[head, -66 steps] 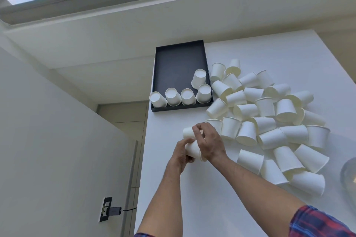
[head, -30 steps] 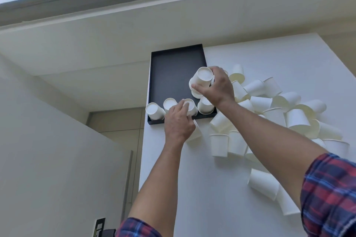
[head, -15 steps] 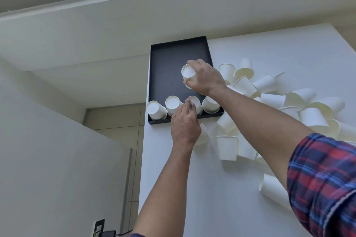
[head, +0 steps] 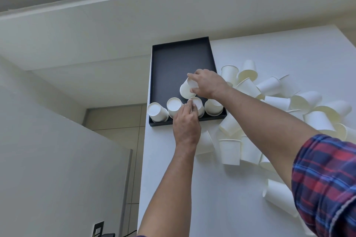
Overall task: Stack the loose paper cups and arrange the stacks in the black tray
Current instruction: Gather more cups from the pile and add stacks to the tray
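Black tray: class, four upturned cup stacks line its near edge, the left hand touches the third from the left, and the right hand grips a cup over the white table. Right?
One detail is wrong. In the head view the right hand grips its cup over the black tray, not over the white table. The rest stands: four stacks line the near edge, and the left hand touches the third stack.

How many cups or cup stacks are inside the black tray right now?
5. Four stand upside down along the near wall of the tray: far-left, second, third under the left hand, fourth. The fifth, tilted, is in the right hand.
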